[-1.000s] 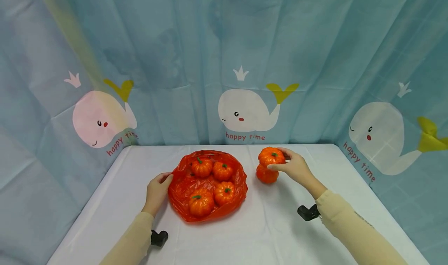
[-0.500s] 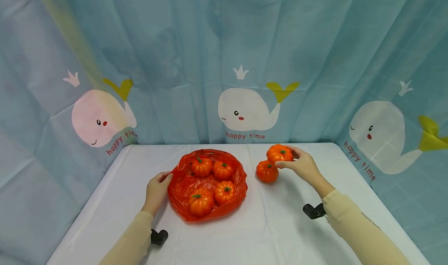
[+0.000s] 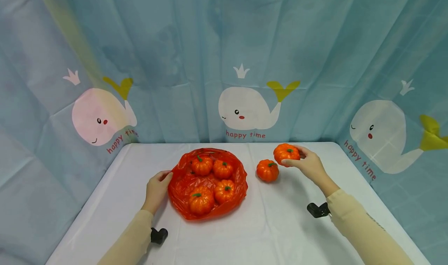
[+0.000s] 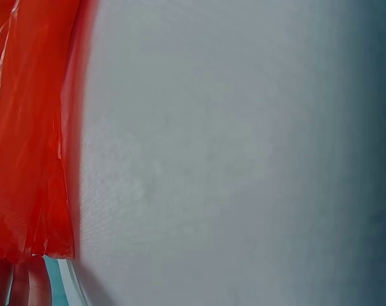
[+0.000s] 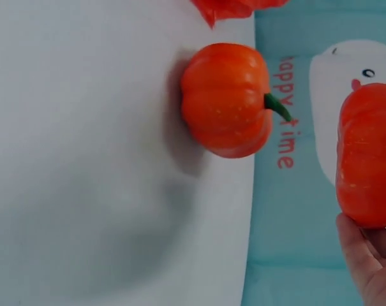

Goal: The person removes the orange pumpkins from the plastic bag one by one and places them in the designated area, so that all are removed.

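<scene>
An open red plastic bag (image 3: 178, 187) lies on the table with several small orange pumpkins (image 3: 201, 201) inside it. My left hand (image 3: 156, 191) pinches the bag's left rim; in the left wrist view its fingertips (image 4: 36, 284) touch the bag's edge. Above the table at the right, my right hand (image 3: 309, 165) grips an orange pumpkin (image 3: 286, 153) with a green stem, thumb below and fingers behind. Just left of that hand, another pumpkin (image 3: 267, 171) sits on the table, seen closer in the right wrist view with its green stem (image 5: 277, 106) showing.
A white cloth covers the table (image 3: 252, 234). Behind and at the sides hangs a blue curtain (image 3: 196, 62) printed with whales. A black device (image 3: 159, 236) is on the left wrist, and another black device (image 3: 317, 210) on the right.
My right hand has moved right with its pumpkin, away from the pumpkin on the table, which now shows fully. The left hand and the bag have stayed in place.
</scene>
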